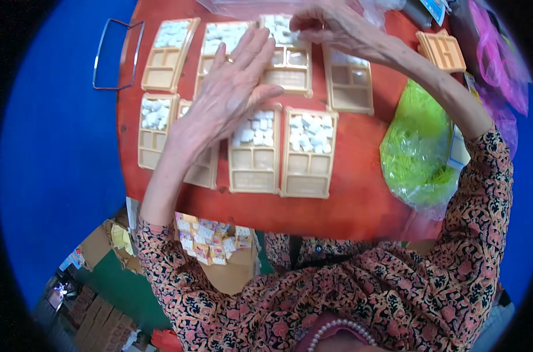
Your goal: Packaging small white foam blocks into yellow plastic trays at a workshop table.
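Note:
My left hand [234, 91] reaches over the middle of two rows of tan compartment trays [304, 183], palm down with its fingers stretched out. It covers parts of the trays beneath. My right hand [331, 26] is at the far row, its fingers curled together beside the white pieces [278, 26] in the far end of a tray. Whatever those fingers may hold is hidden. Small white chunks [310, 132] fill the far compartment of the near-right tray. Its smaller middle and wide near compartments hold none. The far-right tray [348, 102] lies partly under my right forearm.
The trays lie on a red table [360, 176]. At its right are a clear bag of bright green shreds [419, 141], a stack of tan trays [441, 51] and pink plastic bags [495, 58]. A metal handle [96, 64] juts past the left edge. Below, a carton holds small packets [211, 237].

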